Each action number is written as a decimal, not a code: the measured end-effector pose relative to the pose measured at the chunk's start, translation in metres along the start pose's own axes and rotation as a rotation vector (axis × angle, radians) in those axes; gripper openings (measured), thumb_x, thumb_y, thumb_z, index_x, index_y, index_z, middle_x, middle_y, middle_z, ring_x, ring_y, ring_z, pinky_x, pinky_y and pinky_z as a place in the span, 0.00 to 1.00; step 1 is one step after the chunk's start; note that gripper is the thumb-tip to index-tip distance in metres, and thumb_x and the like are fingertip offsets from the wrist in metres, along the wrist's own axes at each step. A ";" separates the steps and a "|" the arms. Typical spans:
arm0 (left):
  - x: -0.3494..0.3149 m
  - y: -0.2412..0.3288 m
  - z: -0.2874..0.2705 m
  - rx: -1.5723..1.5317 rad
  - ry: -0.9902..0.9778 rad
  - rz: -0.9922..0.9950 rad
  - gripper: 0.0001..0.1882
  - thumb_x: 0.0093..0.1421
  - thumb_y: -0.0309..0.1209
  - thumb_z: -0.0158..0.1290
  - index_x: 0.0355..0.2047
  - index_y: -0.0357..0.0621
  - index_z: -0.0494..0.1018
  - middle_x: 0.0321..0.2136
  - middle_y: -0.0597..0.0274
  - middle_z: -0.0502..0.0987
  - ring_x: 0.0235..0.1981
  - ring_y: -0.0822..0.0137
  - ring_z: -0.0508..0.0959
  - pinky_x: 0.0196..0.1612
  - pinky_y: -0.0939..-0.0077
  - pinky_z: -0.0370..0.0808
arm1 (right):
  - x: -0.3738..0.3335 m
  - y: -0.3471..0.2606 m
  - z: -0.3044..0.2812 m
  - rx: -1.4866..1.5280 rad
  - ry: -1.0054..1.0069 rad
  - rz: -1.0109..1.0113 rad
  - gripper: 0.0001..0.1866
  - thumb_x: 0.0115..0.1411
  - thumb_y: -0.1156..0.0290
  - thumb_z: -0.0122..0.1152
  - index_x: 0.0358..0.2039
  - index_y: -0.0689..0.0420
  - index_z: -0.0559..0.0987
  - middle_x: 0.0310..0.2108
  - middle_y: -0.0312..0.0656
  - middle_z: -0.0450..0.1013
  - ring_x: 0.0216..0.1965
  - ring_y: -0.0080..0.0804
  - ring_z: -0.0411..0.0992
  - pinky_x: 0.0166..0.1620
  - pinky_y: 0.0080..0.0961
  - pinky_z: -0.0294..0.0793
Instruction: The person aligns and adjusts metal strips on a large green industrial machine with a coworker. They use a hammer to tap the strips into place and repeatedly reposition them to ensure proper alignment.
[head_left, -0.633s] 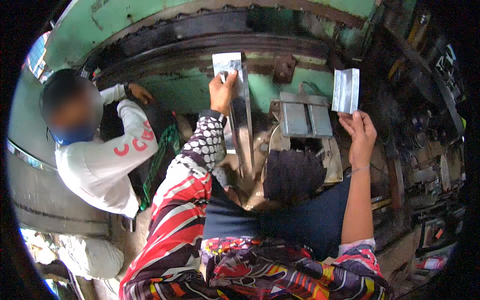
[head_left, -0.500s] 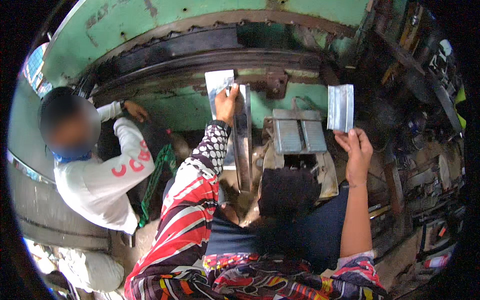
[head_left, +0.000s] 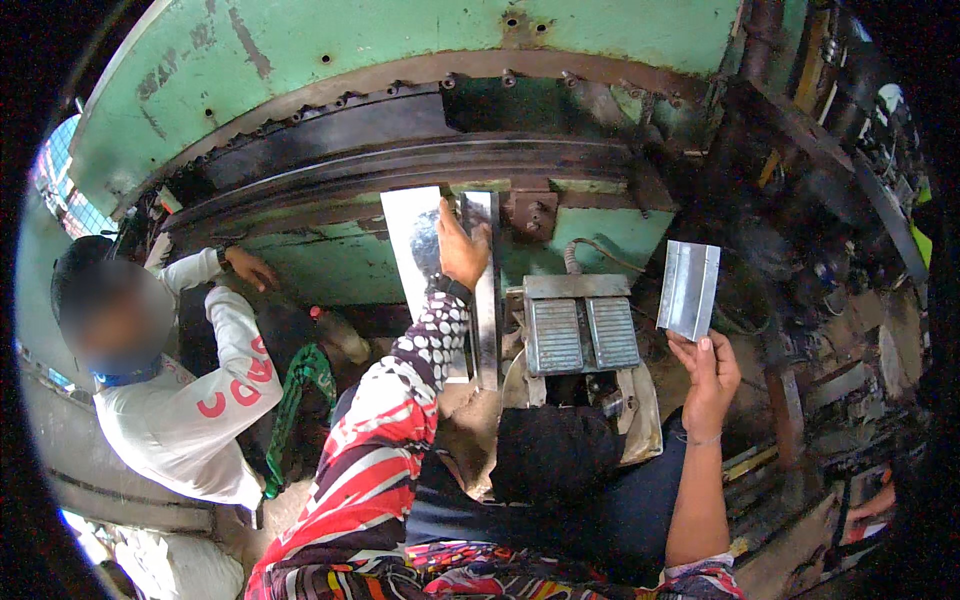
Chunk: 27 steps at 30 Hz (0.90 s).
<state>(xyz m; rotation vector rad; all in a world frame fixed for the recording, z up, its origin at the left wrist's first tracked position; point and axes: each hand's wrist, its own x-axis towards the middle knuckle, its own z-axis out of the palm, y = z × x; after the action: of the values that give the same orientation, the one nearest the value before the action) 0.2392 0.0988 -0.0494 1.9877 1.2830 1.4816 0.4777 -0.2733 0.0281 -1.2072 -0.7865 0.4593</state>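
Observation:
My left hand (head_left: 462,250) is at the upper part of two long sheet metal pieces that stand against the green machine. One is a wide flat strip (head_left: 408,230); the other is a narrow strip with a folded edge (head_left: 487,290). The fingers point upward and the thumb lies over the narrow strip; some fingertips are hard to make out. Between thumb and fingers, my right hand (head_left: 708,375) pinches the lower edge of a short, shiny metal piece (head_left: 690,290) with lengthwise bends, raised in the air.
A grey double foot pedal (head_left: 582,325) sits between my legs, below the green press machine (head_left: 370,70) with its long dark bed. At left a person in a white long-sleeved shirt (head_left: 180,430) is seated close by. Metal scraps and bars (head_left: 840,400) crowd the right side.
The whole view has shifted, with the machine now lower in the picture. The flat strip and the narrow strip show more apart at their tops, and my left fingers have straightened upward.

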 end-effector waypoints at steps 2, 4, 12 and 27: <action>-0.023 0.021 -0.002 0.072 -0.006 -0.006 0.51 0.57 0.30 0.64 0.71 0.23 0.44 0.63 0.25 0.61 0.64 0.32 0.64 0.67 0.52 0.65 | 0.000 0.002 -0.002 -0.014 0.009 0.013 0.17 0.74 0.64 0.51 0.51 0.68 0.73 0.45 0.51 0.79 0.49 0.43 0.80 0.59 0.44 0.78; -0.040 0.027 -0.015 0.097 -0.067 -0.011 0.51 0.58 0.32 0.64 0.71 0.24 0.44 0.66 0.25 0.58 0.67 0.33 0.61 0.69 0.53 0.62 | -0.001 0.003 -0.002 0.002 0.000 0.021 0.17 0.74 0.64 0.51 0.51 0.67 0.74 0.45 0.51 0.79 0.49 0.43 0.80 0.59 0.45 0.77; -0.071 0.065 -0.118 -0.462 -0.037 -0.390 0.29 0.62 0.25 0.59 0.63 0.27 0.67 0.53 0.48 0.77 0.50 0.61 0.78 0.55 0.68 0.74 | -0.005 0.014 -0.012 -0.068 0.024 -0.023 0.17 0.74 0.64 0.52 0.49 0.68 0.74 0.46 0.49 0.77 0.50 0.40 0.79 0.60 0.42 0.77; -0.099 0.038 -0.171 -0.663 0.097 -0.653 0.19 0.64 0.24 0.55 0.55 0.35 0.73 0.43 0.57 0.79 0.34 0.68 0.80 0.38 0.73 0.78 | 0.024 0.005 -0.024 -0.540 -0.011 -0.090 0.16 0.71 0.65 0.59 0.48 0.66 0.79 0.42 0.41 0.80 0.43 0.25 0.78 0.49 0.25 0.77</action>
<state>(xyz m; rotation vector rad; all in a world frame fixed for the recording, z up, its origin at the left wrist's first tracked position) 0.0996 -0.0409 -0.0122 0.9656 1.1149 1.4108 0.5117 -0.2713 0.0269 -1.6588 -1.0065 0.1793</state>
